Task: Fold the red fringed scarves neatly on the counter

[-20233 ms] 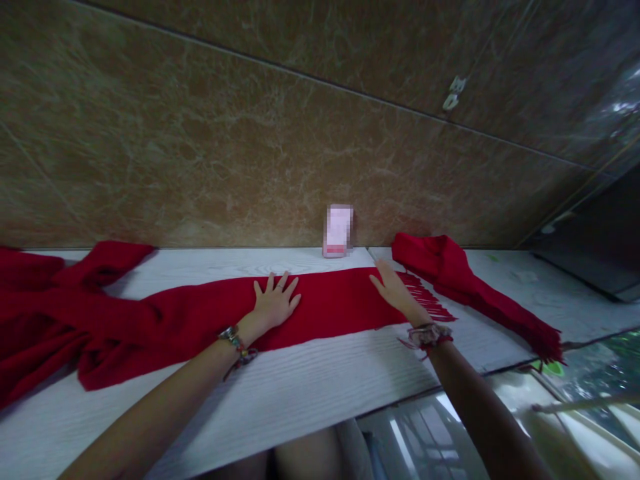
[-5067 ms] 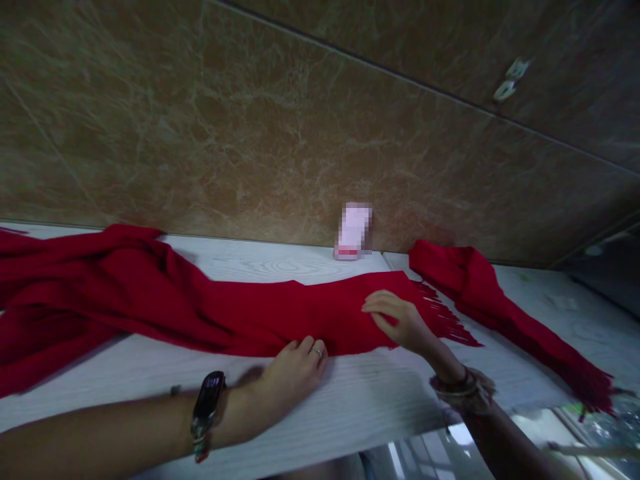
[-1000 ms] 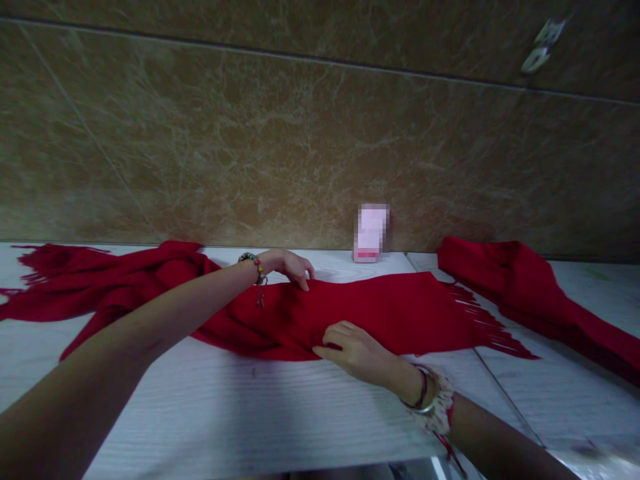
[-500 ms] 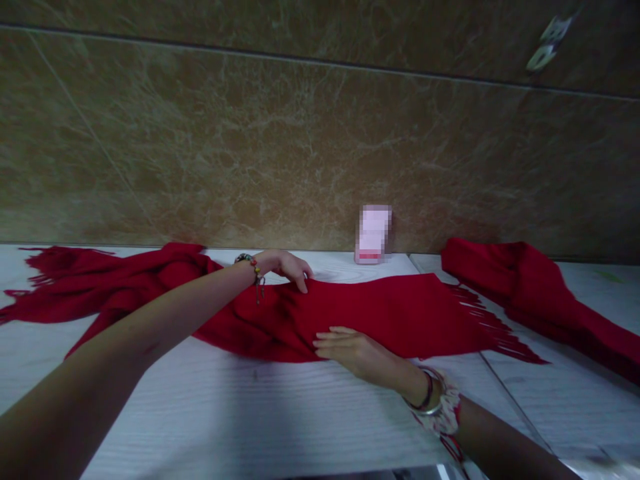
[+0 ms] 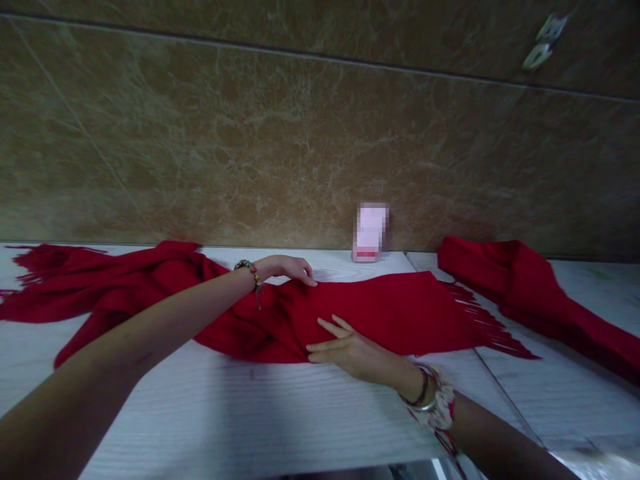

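Note:
A red scarf lies lengthwise across the white wood-grain surface, smooth toward its fringed right end and creased toward the left. At its far edge, my left hand is closed with the fingertips pinching the cloth; part of the grip is hidden. My right hand rests palm down on the near edge of the scarf, open, with its fingers spread apart. Left of my hands the cloth bunches into loose folds with fringe, partly behind my left forearm.
Another length of red cloth lies folded at the right. A pale pink, blurred-out box-like item stands against the brown marbled wall. A small white fitting is on the wall at upper right. The surface's front edge runs along the bottom.
The fingers of my right hand have spread apart and shifted slightly left on the scarf. My left hand stays at the far edge, its fingers drawn a little closer together. The view has shifted slightly.

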A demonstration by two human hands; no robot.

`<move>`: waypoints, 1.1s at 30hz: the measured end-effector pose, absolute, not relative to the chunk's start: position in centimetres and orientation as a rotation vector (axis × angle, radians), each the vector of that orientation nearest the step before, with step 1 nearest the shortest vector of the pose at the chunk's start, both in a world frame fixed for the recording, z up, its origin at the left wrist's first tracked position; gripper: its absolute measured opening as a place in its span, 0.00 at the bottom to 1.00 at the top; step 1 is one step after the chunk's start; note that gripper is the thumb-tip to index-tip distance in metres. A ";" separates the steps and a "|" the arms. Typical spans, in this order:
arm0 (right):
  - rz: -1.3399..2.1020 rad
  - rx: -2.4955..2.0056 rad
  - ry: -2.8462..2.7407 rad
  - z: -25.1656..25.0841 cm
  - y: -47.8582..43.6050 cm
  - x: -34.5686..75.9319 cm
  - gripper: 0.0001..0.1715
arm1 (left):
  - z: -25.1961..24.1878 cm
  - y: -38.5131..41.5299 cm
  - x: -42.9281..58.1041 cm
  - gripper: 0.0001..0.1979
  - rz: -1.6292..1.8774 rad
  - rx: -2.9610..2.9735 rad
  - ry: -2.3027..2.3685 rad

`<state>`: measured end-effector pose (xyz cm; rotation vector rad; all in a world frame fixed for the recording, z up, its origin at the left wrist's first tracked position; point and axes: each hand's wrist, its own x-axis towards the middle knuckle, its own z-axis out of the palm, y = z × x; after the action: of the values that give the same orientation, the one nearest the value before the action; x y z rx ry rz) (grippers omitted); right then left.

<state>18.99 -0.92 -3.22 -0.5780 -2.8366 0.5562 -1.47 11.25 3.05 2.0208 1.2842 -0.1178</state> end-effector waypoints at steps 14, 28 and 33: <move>0.570 -0.556 -2.826 -3.2 -1.0 19.0 0.20 | 2.0 10.3 1.4 0.14 -0.043 2.312 1.449; 0.435 -0.587 -2.929 -2.4 -1.4 19.1 0.21 | 0.2 8.4 0.8 0.18 0.219 2.835 1.363; 0.416 -0.710 -2.898 -1.7 -1.8 19.0 0.22 | -0.3 5.9 -3.9 0.16 0.482 3.022 1.172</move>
<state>18.99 -1.75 -1.67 -0.7102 -2.8976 0.4156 -3.93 5.86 -0.35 3.0225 1.1718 0.4820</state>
